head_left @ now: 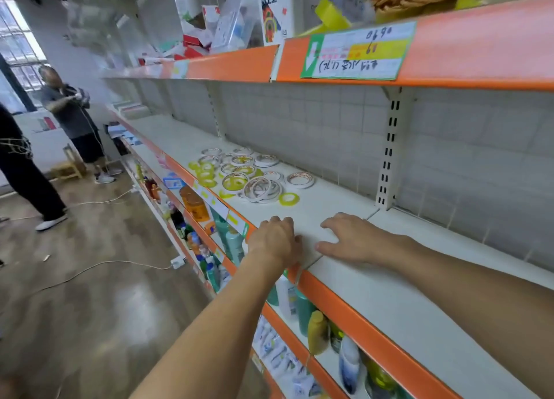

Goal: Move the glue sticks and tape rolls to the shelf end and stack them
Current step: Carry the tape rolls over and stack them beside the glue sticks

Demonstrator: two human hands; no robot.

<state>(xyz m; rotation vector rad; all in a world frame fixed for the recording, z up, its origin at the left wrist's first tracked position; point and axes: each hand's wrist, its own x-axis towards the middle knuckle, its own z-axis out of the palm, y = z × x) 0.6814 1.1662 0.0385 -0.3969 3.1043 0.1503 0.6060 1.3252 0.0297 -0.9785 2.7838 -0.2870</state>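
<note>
Several tape rolls [261,189] lie scattered flat on the white shelf [344,206], some white-rimmed, some yellow-green [289,198]. No glue sticks show. My left hand [274,240] rests at the shelf's orange front edge with its fingers curled, holding nothing that I can see. My right hand [350,238] lies flat on the shelf board with its fingers spread, palm down. Both hands are nearer to me than the rolls and touch none of them.
The shelf runs far left to a stack of boxes [135,111]. Above it, another orange-edged shelf [419,51] carries a price label and packages. Bottles [317,332] fill the lower shelves. Two people [69,111] stand on the floor at left, where cables lie.
</note>
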